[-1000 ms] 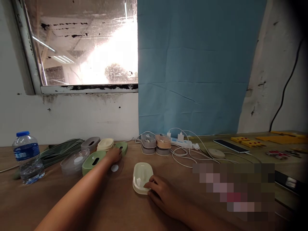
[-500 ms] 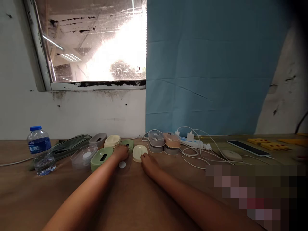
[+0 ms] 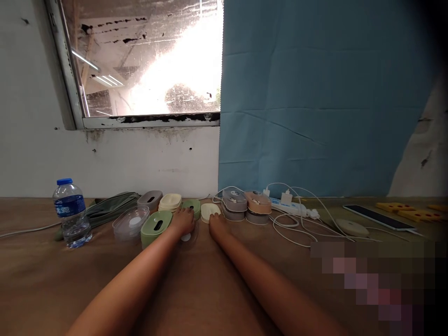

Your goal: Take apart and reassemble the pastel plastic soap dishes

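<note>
1. Cream box [image 3: 209, 211] on the worktop [image 3: 196, 289], just ahead and slightly left of the right grip [image 3: 220, 226], whose bent fingers touch its near right edge.
2. Its long axis seems to run away from that grip, though the low view leaves this unsure.
3. The right grip is the nearer one; the left grip [image 3: 184, 222] sits across a narrow gap to the left, fingers on a green box [image 3: 192, 206].
4. I cannot tell whether the right grip pinches or merely rests; the left grip's closure is equally unclear.
5. Beyond the right grip and to its right stands a grey stack [image 3: 234, 203], leaving the cream box between stack and green box.
</note>
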The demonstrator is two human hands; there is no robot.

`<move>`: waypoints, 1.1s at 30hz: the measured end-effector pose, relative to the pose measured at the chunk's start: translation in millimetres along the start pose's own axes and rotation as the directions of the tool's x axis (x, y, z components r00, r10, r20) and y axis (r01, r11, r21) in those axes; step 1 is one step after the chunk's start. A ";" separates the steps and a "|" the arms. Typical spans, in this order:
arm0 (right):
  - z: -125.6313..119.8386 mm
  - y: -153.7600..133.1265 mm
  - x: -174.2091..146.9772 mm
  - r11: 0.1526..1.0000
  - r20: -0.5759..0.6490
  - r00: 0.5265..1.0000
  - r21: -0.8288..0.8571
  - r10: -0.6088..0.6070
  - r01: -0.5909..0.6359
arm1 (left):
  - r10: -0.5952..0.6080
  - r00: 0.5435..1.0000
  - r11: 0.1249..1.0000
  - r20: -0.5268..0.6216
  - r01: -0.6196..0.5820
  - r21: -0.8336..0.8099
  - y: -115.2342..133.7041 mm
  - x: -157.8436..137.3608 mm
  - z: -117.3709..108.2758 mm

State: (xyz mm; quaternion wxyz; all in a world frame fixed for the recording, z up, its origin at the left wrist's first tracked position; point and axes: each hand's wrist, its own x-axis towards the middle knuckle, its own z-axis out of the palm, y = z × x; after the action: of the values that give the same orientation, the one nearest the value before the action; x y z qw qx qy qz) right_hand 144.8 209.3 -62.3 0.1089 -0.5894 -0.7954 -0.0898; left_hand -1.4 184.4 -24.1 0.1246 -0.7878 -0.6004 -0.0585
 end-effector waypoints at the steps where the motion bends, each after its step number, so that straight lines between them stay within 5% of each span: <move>1: 0.6 0.7 0.4 1.000 -0.009 1.000 -0.011 0.001 -0.001 | 0.006 1.000 1.000 -0.017 -0.006 -0.004 2.7 -7.6 -3.8; 7: 4.8 4.3 2.0 0.998 -0.068 0.997 -0.060 -0.036 0.032 | 0.147 0.968 0.974 -0.202 -0.178 -0.140 19.2 -87.0 -13.1; 11: 0.8 7.0 -0.9 0.996 -0.159 0.985 -0.065 -0.067 0.058 | 0.206 0.953 0.951 -0.222 -0.249 -0.182 16.7 -121.4 -6.9; 17: -13.3 33.5 -5.2 0.995 -0.342 0.935 -0.082 -0.088 0.064 | 0.188 0.946 0.949 -0.265 -0.244 -0.198 -0.8 -113.9 0.0; 23: -8.2 69.0 0.4 0.995 -0.474 0.880 -0.065 0.035 -0.075 | 0.180 0.958 0.946 -0.224 -0.231 -0.226 -6.2 -109.6 5.4; 33: -8.8 93.1 -2.5 0.998 -0.488 0.872 -0.032 0.027 -0.049 | 0.162 0.963 0.939 -0.215 -0.218 -0.266 -5.6 -107.3 6.6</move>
State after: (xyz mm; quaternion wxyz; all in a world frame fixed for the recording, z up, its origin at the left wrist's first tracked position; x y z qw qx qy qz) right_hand 235.2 231.5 -53.2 0.2946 -0.5655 -0.7285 -0.2503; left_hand -36.4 87.6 -55.6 0.0708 -0.8427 -0.4917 -0.2074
